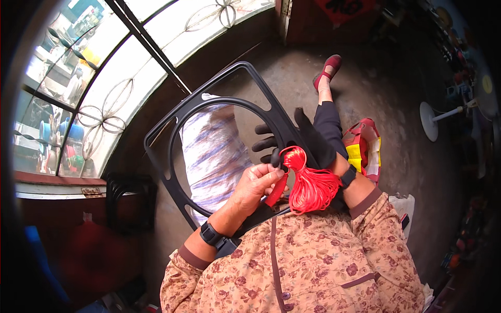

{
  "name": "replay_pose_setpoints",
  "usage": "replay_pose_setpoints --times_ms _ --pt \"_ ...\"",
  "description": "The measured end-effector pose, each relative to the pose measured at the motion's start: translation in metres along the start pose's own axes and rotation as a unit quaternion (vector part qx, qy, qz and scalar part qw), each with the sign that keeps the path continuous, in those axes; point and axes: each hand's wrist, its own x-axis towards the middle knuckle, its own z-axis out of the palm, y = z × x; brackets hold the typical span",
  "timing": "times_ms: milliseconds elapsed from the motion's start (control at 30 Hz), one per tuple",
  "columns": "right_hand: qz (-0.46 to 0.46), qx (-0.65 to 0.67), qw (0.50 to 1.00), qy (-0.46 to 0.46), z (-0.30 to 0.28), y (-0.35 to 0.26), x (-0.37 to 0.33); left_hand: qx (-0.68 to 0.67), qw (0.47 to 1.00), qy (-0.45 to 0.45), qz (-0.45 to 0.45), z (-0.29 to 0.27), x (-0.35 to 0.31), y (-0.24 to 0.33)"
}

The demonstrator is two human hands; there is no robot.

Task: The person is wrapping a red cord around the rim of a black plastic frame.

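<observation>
My bare left hand (254,187) pinches red cord between thumb and fingertips. A darker red flat strip (277,191) hangs just below those fingertips. Beside it is a tassel-shaped bundle of glossy red cord (313,189), gathered at the top, with a thin loop running toward my left fingers. My right hand (317,140), in a black glove, is next to the bundle's top with fingers spread. Its fingers reach past the side bar of a black frame (271,99), which has a large round opening. Whether the glove touches the bundle or the bar, I cannot tell.
Through the frame's opening shows a white cloth or sack with blue stripes (214,151). A red and yellow bag (362,148) sits on the floor to the right, near a white-based stand (429,122). A barred window (104,104) fills the upper left, with dark stacked chairs (130,201) below.
</observation>
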Motion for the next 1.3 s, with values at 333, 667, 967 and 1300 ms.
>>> replay_pose_setpoints --times_ms 333,667,967,1300 --pt "0.030 -0.673 0.665 0.323 0.013 0.024 -0.058 0.009 1.000 0.006 0.014 0.001 0.006 -0.004" --pt "-0.098 -0.117 0.953 0.260 -0.021 0.019 -0.126 -0.039 0.997 -0.015 0.060 0.001 0.005 -0.002" --pt "-0.135 -0.233 0.906 0.326 -0.011 0.036 -0.128 -0.042 0.999 0.007 0.033 0.004 0.009 0.003" --pt "-0.296 -0.214 0.803 0.471 -0.072 0.041 -0.136 -0.002 1.000 -0.004 0.005 0.003 0.003 0.003"
